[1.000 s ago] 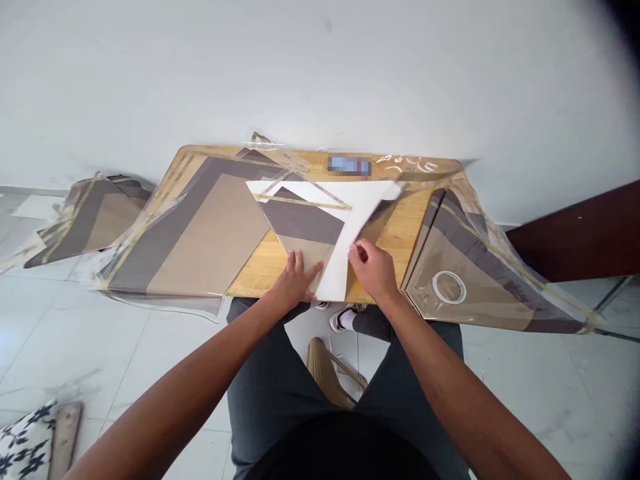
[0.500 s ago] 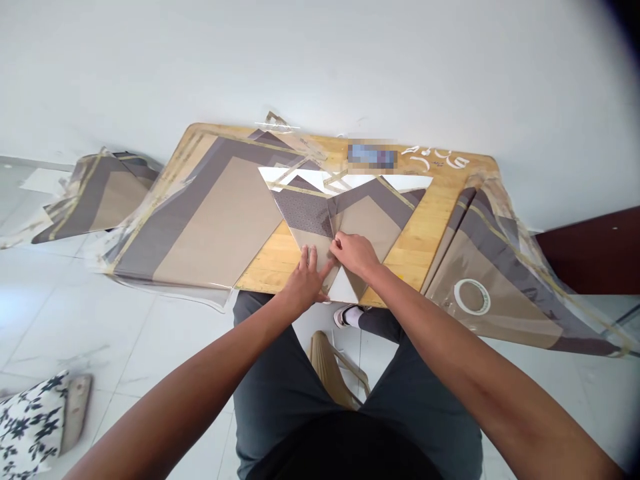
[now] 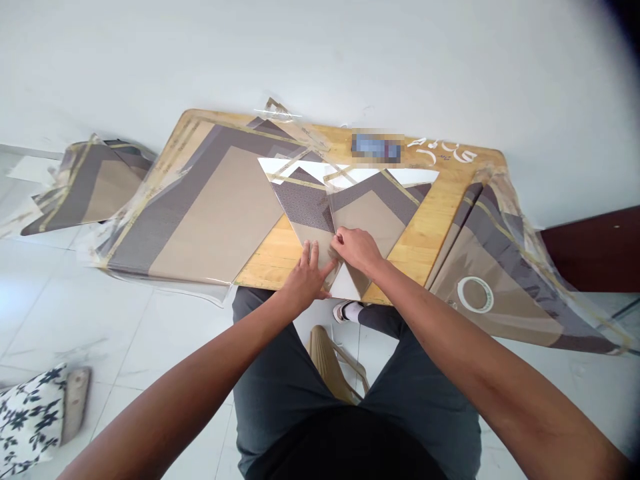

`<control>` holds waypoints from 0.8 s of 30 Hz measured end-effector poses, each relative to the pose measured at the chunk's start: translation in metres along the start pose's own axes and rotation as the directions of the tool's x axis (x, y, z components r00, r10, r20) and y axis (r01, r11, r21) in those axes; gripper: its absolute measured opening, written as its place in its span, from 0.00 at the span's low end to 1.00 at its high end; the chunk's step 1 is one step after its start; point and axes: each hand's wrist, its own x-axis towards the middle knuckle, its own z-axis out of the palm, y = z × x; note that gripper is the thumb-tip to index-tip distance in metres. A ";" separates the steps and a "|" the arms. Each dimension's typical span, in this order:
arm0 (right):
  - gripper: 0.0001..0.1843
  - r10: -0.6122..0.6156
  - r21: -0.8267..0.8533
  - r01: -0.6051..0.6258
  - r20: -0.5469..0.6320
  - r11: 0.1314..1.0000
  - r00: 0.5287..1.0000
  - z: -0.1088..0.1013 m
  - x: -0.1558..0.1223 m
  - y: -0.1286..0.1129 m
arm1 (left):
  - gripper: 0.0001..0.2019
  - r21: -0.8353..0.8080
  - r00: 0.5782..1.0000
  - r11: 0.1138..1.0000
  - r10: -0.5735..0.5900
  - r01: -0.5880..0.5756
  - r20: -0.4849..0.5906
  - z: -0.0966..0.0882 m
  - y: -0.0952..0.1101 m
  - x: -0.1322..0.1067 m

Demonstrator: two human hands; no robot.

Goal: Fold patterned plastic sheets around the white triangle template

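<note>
Left hand [image 3: 305, 283] flat, fingers spread, pressing grey-tan flap [image 3: 303, 210] near desk's front edge. Right hand [image 3: 356, 250] fingers curled at seam with right flap [image 3: 373, 217]; pinch or press, cannot tell. Both flaps lie over white board [image 3: 345, 283], centre of wooden desk [image 3: 265, 263], point toward front edge. Step in hand looks like closing flaps along seam; next move seems to call for edges kept aligned. No container in view. Tape roll [image 3: 475, 295] sits on plastic-wrapped panel [image 3: 520, 313] at desk's right edge.
</note>
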 end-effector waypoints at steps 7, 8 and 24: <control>0.19 0.000 -0.012 0.000 -0.006 1.000 1.000 0.001 0.000 0.000 | 0.50 -0.008 1.000 1.000 0.002 -0.002 0.000 -0.001 0.000 -0.001; 0.19 -0.002 -0.013 0.001 -0.011 1.000 1.000 0.001 0.001 0.000 | 0.50 -0.010 1.000 1.000 0.003 -0.003 0.000 0.000 0.000 -0.001; 0.19 0.003 -0.007 -0.002 0.063 1.000 0.998 -0.002 0.006 -0.002 | 0.53 -0.016 1.000 1.000 0.009 -0.008 0.010 0.009 -0.003 0.002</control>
